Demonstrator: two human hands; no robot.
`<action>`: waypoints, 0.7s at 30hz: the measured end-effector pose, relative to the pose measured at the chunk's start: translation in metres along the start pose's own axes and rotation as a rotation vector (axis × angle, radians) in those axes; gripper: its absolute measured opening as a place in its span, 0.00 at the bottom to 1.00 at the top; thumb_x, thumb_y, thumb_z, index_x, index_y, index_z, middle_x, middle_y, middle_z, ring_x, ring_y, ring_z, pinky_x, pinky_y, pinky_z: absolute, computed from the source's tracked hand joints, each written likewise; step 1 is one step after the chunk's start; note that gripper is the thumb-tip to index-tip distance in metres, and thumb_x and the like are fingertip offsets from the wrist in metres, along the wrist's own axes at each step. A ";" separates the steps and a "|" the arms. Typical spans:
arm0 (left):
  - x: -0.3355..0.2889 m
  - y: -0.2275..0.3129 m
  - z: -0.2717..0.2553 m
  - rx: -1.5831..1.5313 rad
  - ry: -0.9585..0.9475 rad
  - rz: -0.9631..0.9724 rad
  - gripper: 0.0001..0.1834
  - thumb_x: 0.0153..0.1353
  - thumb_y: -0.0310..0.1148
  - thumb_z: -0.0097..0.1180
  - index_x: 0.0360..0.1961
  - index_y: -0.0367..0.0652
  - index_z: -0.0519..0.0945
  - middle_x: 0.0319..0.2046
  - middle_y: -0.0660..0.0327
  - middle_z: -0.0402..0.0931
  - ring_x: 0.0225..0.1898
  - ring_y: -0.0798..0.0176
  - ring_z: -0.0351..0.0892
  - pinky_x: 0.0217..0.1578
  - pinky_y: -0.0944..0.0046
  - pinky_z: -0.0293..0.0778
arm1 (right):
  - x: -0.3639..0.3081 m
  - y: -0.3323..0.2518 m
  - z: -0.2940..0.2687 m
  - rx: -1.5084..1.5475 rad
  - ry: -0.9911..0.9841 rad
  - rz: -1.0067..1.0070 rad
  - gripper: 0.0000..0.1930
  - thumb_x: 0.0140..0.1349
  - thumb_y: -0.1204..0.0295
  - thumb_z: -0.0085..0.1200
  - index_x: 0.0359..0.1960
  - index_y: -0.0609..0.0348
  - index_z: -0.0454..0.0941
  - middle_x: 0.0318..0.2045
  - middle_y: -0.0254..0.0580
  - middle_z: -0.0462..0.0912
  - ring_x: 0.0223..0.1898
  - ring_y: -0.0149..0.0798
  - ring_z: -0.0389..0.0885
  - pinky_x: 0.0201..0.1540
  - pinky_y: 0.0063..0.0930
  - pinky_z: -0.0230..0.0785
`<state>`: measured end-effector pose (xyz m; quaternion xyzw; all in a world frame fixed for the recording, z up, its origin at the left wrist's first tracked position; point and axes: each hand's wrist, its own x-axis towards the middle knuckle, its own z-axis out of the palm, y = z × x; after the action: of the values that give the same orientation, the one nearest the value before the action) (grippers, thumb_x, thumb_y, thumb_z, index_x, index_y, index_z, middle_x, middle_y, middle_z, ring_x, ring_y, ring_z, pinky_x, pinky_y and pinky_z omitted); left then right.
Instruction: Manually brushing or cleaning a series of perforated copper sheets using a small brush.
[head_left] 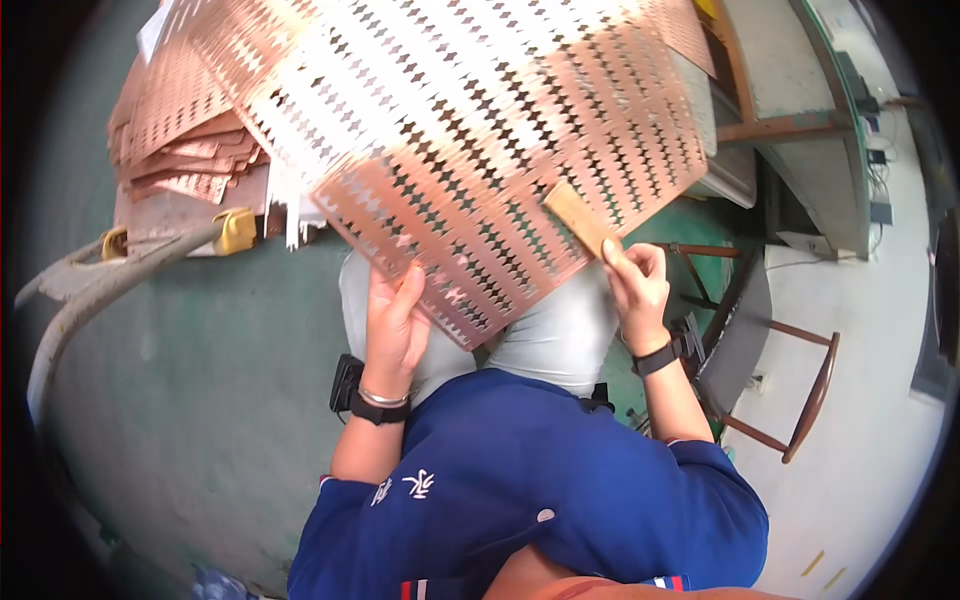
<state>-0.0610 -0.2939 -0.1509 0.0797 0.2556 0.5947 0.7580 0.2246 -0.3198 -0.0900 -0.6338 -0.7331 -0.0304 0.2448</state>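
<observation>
- The left hand [397, 310] holds the sheet [510, 170] by its near-left edge, thumb on top, the other fingers mostly hidden underneath.
- The right hand [637, 285] pinches the near end of the strip [578, 218], thumb and finger closed on it; whether it also touches the sheet, I cannot tell.
- The sheet lies in front of the body, its near corner over the legs [550, 350]. Copper-coloured and pierced in rows, it looks thin, likely light for its breadth, springy and easy to crease. Its plain outer edges seem the best hold, one hand well apart from the other; the narrow webs between holes may bend, and the edges could be sharp.
- The yellow-brown strip lies flat across the sheet's near-right edge; it looks stiff, light and easy to grip by the end.
- Farther off, at left, similar sheets lie in an uneven stack [190, 160]; no container is clearly visible there.
</observation>
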 end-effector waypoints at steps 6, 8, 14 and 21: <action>-0.001 -0.001 -0.001 0.022 0.025 -0.031 0.28 0.67 0.21 0.48 0.67 0.49 0.60 0.59 0.59 0.69 0.58 0.61 0.71 0.59 0.56 0.70 | -0.020 0.003 -0.008 -0.045 -0.106 -0.128 0.21 0.46 0.74 0.68 0.42 0.32 0.85 0.28 0.33 0.73 0.22 0.33 0.74 0.21 0.26 0.72; 0.000 0.000 0.004 0.022 0.025 -0.025 0.29 0.67 0.21 0.47 0.68 0.49 0.58 0.61 0.59 0.67 0.60 0.61 0.69 0.60 0.56 0.68 | -0.018 0.032 -0.005 -0.070 -0.002 0.009 0.22 0.48 0.76 0.67 0.45 0.32 0.84 0.29 0.34 0.73 0.22 0.34 0.75 0.21 0.26 0.72; 0.000 -0.003 0.006 0.076 0.081 -0.009 0.31 0.67 0.20 0.47 0.69 0.49 0.56 0.62 0.59 0.65 0.61 0.61 0.67 0.63 0.56 0.65 | -0.015 0.017 0.003 -0.029 0.017 -0.110 0.23 0.50 0.75 0.65 0.47 0.31 0.84 0.28 0.33 0.73 0.23 0.35 0.76 0.22 0.26 0.72; 0.002 -0.002 0.003 0.077 0.088 0.001 0.28 0.66 0.19 0.48 0.66 0.48 0.59 0.59 0.60 0.68 0.59 0.62 0.69 0.61 0.55 0.67 | 0.017 0.087 -0.010 -0.129 0.340 0.238 0.24 0.51 0.77 0.63 0.51 0.35 0.82 0.30 0.36 0.73 0.24 0.36 0.76 0.22 0.28 0.72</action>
<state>-0.0581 -0.2919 -0.1499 0.0828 0.3115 0.5878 0.7420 0.3086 -0.2912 -0.0977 -0.7160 -0.5978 -0.1546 0.3257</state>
